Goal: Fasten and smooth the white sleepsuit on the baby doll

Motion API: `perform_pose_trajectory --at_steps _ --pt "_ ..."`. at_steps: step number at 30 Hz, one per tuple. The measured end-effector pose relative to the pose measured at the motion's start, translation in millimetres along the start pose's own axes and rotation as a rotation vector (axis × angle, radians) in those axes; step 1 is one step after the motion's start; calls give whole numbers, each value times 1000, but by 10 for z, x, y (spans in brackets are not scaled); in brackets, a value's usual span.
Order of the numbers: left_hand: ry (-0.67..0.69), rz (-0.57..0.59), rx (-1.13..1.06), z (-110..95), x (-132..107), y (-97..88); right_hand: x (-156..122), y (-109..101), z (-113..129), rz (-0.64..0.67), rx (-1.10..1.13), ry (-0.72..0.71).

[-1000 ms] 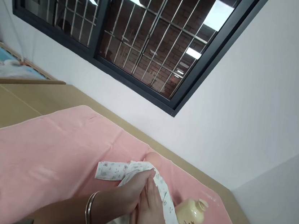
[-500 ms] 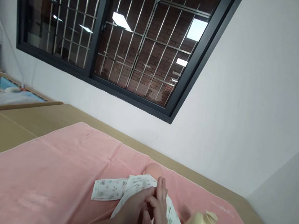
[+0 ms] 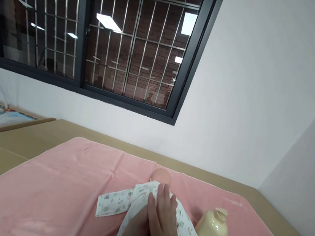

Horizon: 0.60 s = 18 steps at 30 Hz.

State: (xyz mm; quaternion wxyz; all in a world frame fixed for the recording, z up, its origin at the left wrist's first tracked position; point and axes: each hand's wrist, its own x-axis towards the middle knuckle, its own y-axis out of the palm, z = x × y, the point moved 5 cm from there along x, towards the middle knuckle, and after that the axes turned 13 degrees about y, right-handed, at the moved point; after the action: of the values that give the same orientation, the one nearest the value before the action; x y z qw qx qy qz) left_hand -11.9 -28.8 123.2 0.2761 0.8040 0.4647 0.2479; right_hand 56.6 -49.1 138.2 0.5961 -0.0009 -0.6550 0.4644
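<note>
Fingers of my right hand (image 3: 163, 222) lie flat, unclenched, on the white printed baby garment (image 3: 135, 203). My left hand (image 3: 135, 230) sits beneath; grip indeterminate. Cream plastic bottle (image 3: 212, 230) now stands further right.

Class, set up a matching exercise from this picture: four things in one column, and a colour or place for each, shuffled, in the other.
Things:
1. towel
2. bottle
3. baby garment
4. doll's head

Descriptions:
A. cream, lying on its side
B. pink, spread over the table
C. peeping out above the garment's collar
D. white with small prints, under both hands

Pairs: 1-B, 2-A, 3-D, 4-C
</note>
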Motion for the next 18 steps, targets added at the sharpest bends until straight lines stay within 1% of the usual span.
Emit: perform_pose_trajectory --at_steps 2,3,5,7,10,12,14,15,16,17,18 --pt "-34 29 -33 34 -87 72 91 -130 -24 6 -82 48" --pt "-43 52 -44 27 -118 105 110 -169 -3 -11 -123 67" --pt "-39 101 -77 -20 -148 150 91 -190 98 -86 -197 83" --pt "1 139 -106 -105 -140 155 11 -132 247 -174 -241 58" --pt "47 181 -134 -271 -107 121 -142 37 491 -261 -226 -68" --pt "90 227 -160 -401 -94 114 -209 140 600 -308 -193 -142" --pt "176 277 -194 -504 -90 124 -228 195 643 -358 -155 -178" --pt "223 290 -201 -522 -85 124 -221 195 636 -386 -136 -174" --pt "263 288 -190 -507 -71 113 -205 178 611 -406 -117 -158" --pt "292 273 -152 -463 -44 90 -178 154 572 -397 -100 -142" --pt "326 233 -70 -402 0 46 -143 128 523 -350 -79 -132"
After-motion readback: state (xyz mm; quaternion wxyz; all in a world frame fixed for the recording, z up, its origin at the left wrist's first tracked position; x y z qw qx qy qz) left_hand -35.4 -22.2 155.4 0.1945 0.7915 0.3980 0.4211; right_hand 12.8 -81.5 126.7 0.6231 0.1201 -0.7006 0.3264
